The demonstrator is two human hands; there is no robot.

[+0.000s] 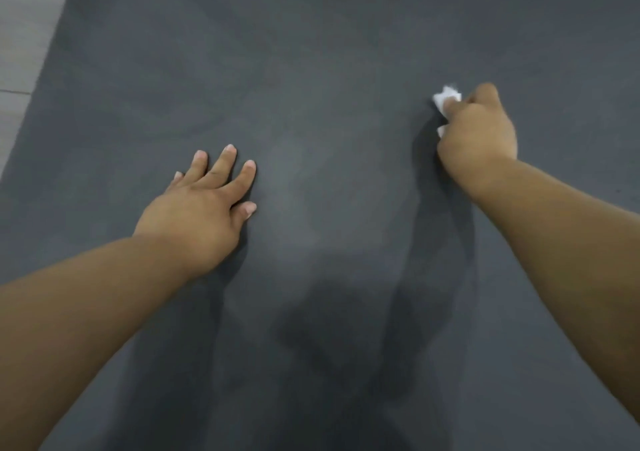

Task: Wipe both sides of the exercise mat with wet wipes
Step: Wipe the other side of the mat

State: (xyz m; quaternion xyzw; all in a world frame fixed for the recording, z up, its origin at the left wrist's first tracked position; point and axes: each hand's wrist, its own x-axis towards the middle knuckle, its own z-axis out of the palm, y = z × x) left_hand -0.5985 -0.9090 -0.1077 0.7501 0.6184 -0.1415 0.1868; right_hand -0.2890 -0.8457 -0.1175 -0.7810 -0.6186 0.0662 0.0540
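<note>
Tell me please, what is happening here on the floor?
A person is cleaning a dark grey exercise mat that lies flat on a pale floor. The right hand grips a crumpled white wet wipe and holds it against the mat. The left hand rests on the mat with its fingers spread. Whether the other side is done, the picture does not show.

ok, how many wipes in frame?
1: a white wipe bunched in the right hand, on the grey mat. The left hand lies flat, holding none. Others could be hidden inside the fist.
</note>
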